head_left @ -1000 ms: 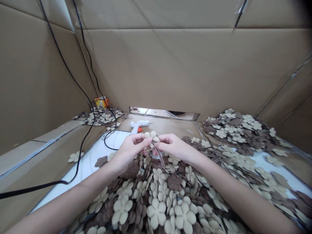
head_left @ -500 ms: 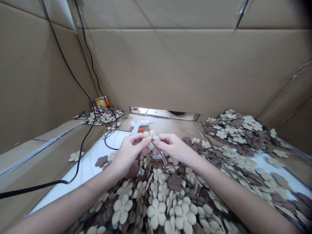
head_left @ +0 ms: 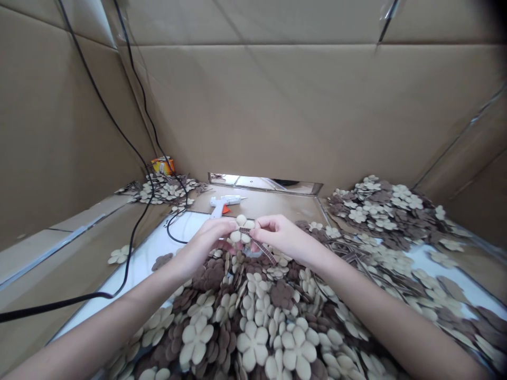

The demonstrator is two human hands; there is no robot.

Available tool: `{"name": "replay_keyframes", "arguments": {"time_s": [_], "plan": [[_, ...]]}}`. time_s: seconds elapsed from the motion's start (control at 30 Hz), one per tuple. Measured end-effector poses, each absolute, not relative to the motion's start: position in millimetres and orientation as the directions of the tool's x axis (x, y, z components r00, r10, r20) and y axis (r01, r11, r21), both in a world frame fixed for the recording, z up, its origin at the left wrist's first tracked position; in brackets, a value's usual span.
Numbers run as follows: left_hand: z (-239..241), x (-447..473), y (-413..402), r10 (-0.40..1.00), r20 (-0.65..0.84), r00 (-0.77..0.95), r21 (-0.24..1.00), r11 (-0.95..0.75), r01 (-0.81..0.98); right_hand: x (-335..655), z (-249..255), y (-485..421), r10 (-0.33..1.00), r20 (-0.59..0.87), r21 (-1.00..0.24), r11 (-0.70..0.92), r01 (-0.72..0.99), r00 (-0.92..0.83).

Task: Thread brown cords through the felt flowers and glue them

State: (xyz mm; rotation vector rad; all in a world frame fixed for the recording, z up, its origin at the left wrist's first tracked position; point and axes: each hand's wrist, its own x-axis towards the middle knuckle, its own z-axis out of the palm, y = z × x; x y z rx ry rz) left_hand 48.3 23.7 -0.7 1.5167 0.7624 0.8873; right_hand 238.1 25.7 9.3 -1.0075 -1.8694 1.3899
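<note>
My left hand (head_left: 208,240) and my right hand (head_left: 283,236) meet above the middle of the table, both pinching a beige flower cut-out (head_left: 242,228). A thin brown patterned ribbon strip (head_left: 263,248) runs from the flower down to the right, under my right fingers. Below my hands lies a big heap of beige and brown flower cut-outs (head_left: 261,322). A white glue gun (head_left: 224,202) with an orange trigger rests just beyond my hands.
Cardboard walls (head_left: 277,105) enclose the table on three sides. Black cables (head_left: 130,232) hang down the left wall and cross the white tabletop (head_left: 158,248). More flower piles lie at the right (head_left: 380,211) and far left (head_left: 166,189), by an orange container (head_left: 163,164).
My hands have stayed in place; the fingers shifted a little on the flower, and the ribbon strip now lies more to the right. The view tilted down slightly.
</note>
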Motion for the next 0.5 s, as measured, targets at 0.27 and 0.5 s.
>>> {"name": "replay_keyframes", "arguments": {"time_s": [0.27, 0.5], "plan": [[0, 55, 24, 0.918, 0.128, 0.376, 0.954, -0.218, 0.206, 238, 6, 29, 0.840, 0.044, -0.950, 0.202, 0.237, -0.540], [-12, 61, 16, 0.923, 0.207, 0.325, 0.933, -0.286, 0.220, 239, 2, 30, 0.837, 0.036, -0.951, 0.197, 0.239, -0.546]]}}
